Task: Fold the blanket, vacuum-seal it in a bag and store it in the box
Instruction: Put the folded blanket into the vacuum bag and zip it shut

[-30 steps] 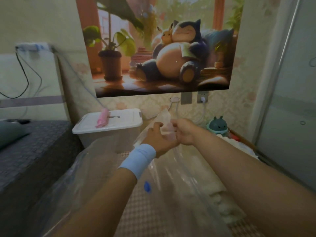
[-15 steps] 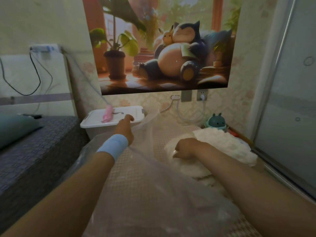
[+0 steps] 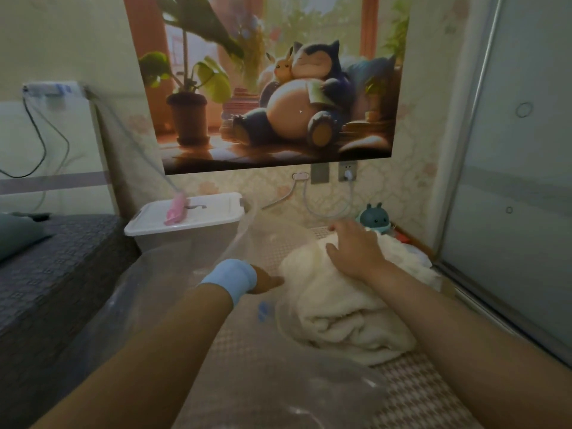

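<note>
Fingers (image 3: 343, 227) of the right hand (image 3: 356, 252) lie spread atop the blanket (image 3: 340, 311); left hand (image 3: 267, 280) fingers hidden.

The cream fluffy blanket (image 3: 346, 308) is thick, nubby fleece cloth, matt. The clear crinkled bag (image 3: 263, 376) is thin glossy plastic film (pale glare shows on its wrinkles). The white lidded storage box (image 3: 185, 219) is smooth plastic. The light-blue wristband (image 3: 230, 278) looks like soft matt cloth.

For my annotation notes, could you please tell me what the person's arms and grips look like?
Both forearms are bare, with no sleeves in view. A light blue wristband circles the left wrist. The left grip and right grip wear no gloves.
</note>
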The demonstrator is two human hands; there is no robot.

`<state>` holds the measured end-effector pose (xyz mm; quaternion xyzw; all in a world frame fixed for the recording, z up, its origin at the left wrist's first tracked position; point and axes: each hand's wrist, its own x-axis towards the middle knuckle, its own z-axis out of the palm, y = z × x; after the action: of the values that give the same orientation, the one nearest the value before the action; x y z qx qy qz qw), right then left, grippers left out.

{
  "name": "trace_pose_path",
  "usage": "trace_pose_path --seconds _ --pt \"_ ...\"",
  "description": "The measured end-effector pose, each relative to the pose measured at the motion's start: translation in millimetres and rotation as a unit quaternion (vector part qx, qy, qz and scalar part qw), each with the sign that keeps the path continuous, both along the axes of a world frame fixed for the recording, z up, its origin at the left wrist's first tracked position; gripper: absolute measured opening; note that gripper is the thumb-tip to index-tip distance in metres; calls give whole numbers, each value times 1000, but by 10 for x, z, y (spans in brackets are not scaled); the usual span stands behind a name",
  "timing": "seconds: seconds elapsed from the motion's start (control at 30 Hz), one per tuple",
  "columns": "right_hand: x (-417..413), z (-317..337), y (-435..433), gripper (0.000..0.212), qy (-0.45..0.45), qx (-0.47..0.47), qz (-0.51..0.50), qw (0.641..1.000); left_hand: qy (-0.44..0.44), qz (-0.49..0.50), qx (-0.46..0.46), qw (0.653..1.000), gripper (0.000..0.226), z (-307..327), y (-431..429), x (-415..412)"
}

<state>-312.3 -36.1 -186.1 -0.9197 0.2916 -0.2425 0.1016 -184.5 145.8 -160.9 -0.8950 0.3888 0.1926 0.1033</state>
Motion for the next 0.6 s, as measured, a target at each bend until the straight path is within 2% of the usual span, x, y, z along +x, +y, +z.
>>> trace_pose_path --seconds 0.1,0.17,0.23,0.27,0.33,0.4,0.43,0.5,0.53,0.57,0.6 --pt "-251 -108 -410 73 177 85 -90 976 -67 -12 -83 994 72 164 -330 -184" --pt "-399 -168 -580 69 208 135 -63 967 -134 -80 -182 971 56 314 -614 -406" --pt "-517 -140 -626 60 153 175 -23 972 -127 -138 -281 941 37 381 -892 -634" --pt "-562 -127 -640 58 108 203 -17 973 -111 -157 -295 936 32 383 -1006 -730" --pt "-676 -186 -724 70 17 265 -56 963 -77 -189 -223 953 45 234 -1233 -825" --pt "-774 -298 -750 101 -58 304 -143 940 -81 -188 -110 973 67 -19 -1346 -780" --pt "-829 -367 -702 111 -102 299 -202 927 -94 -184 -89 974 70 -137 -1390 -724" --pt "-924 -575 -586 108 -257 286 -315 868 -107 -177 -93 974 66 -277 -1470 -619" --pt "-952 -666 -502 101 -334 321 -355 812 -111 -170 -96 974 65 -299 -1488 -570" --pt "-956 -768 -448 99 -387 427 -363 733 -111 -164 -94 976 66 -307 -1517 -530" --pt "-920 -876 -407 101 -418 548 -321 650 -109 -157 -89 978 66 -295 -1536 -495"
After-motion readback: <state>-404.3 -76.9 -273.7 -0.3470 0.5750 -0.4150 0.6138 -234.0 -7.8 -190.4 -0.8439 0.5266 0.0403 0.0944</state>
